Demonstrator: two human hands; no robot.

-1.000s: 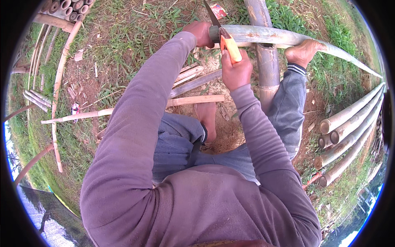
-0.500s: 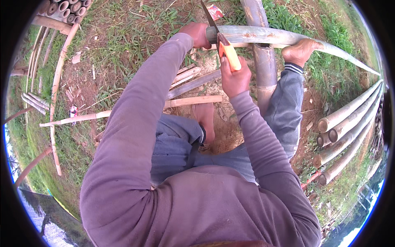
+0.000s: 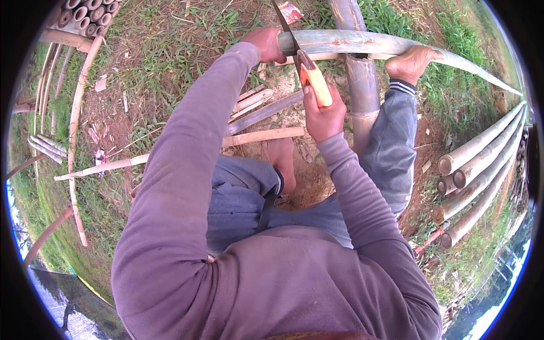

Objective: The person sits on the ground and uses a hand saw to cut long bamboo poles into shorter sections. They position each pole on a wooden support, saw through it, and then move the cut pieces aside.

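Observation:
A long green-grey bamboo pole (image 3: 362, 43) lies crosswise over a thicker bamboo pole (image 3: 361, 85). My left hand (image 3: 266, 44) is closed around the near-left end of the crosswise pole. In my right hand (image 3: 325, 112) is the orange handle of a hand saw (image 3: 315, 85). Its dark blade stands across the pole, just right of my left hand, and points away from me. How deep the blade sits in the bamboo I cannot tell. My bare right foot (image 3: 409, 63) presses on the pole further right.
Cut bamboo strips (image 3: 252, 105) and a long split piece (image 3: 113, 164) lie on the ground at left. Several bamboo poles (image 3: 481, 153) lie at right. A stack of bamboo ends (image 3: 88, 17) is at the far left. A red wrapper (image 3: 290, 12) lies beyond the blade.
My right hand and the saw have shifted slightly nearer to me along the cut. The whole view has moved a little; my left hand still grips the pole.

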